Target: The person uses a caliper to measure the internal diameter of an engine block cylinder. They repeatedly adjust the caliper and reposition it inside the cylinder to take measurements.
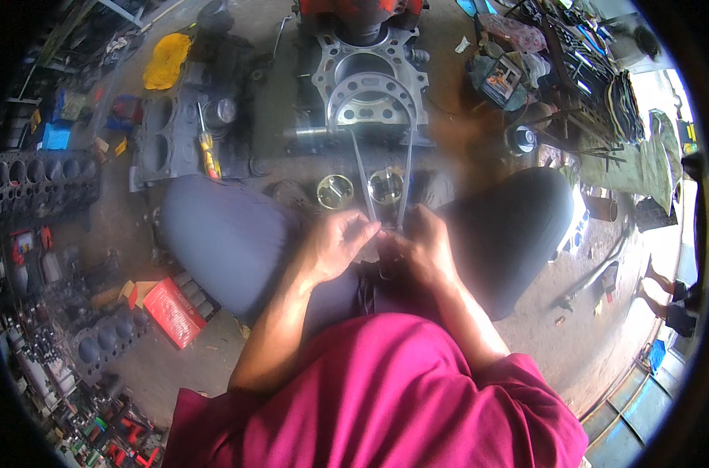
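Observation:
Both hands are closed, fingertips close together, in front of my lap. A thin grey metal strip (407, 175), bent into a tall loop, rises away from them. My left hand (335, 248) pinches its left leg low down, thumb pointing inward. With curled fingers, my right hand (423, 248) holds the right leg's lower end. The loop's far part overlaps the engine block (414, 74) in view, so its exact outline there is hard to tell. Two round pistons (335, 192) stand between my knees, the right one partly behind the strip.
Left of the block, a screwdriver (208, 156) with a yellow and red handle lies on another engine block (156, 129). A red box (175, 312) sits by my left thigh. Cylinder heads (38, 178) line the far left. Tools and cloths (596, 86) crowd the right.

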A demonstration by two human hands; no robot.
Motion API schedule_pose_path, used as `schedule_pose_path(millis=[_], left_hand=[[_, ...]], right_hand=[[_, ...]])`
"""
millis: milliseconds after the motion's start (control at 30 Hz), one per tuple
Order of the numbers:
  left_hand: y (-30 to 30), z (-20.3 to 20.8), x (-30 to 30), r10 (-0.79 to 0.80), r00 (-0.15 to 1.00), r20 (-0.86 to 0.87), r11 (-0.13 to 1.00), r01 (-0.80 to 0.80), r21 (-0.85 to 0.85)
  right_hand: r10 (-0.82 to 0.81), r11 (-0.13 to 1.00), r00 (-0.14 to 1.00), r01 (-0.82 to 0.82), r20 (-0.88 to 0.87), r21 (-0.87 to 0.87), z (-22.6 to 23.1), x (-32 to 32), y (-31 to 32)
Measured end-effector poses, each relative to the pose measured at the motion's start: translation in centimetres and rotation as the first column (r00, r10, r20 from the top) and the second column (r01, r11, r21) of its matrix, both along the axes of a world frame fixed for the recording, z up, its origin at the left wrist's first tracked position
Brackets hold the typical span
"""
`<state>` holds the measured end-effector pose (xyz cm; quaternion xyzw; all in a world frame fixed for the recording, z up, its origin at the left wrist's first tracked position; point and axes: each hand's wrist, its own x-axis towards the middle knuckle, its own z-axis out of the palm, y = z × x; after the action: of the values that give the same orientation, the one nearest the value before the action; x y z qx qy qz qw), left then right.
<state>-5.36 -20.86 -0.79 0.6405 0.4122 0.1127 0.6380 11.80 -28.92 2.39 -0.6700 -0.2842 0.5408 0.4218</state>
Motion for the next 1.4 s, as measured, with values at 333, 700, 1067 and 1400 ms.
schedule_pose_path(millis=[333, 700, 1067, 1400], left_hand=[[0.1, 0.5, -0.1, 0.005, 0.997, -0.075, 1.000, -0.005, -0.003], [-0.2, -0.6, -0.1, 0.032, 0.999, -0.044, 0.998, -0.030, 0.050], [-0.1, -0.2, -0.1, 0.035, 0.996, -0.078, 0.999, -0.033, 0.029], [0.0, 0.1, -0.4, 0.034, 0.994, -0.105, 0.999, -0.035, -0.007]], right_hand=[[0.013, 1.000, 1.000, -0.013, -0.021, -0.024, -0.6, 0.0, 0.3], [-0.017, 1.000, 0.996, 0.015, -0.087, -0.023, -0.9, -0.1, 0.2], [-0.018, 1.000, 0.996, 0.016, -0.087, -0.025, -1.4, -0.2, 0.2], [-0.025, 1.000, 0.998, 0.025, -0.057, 0.000, -0.9, -0.8, 0.2]])
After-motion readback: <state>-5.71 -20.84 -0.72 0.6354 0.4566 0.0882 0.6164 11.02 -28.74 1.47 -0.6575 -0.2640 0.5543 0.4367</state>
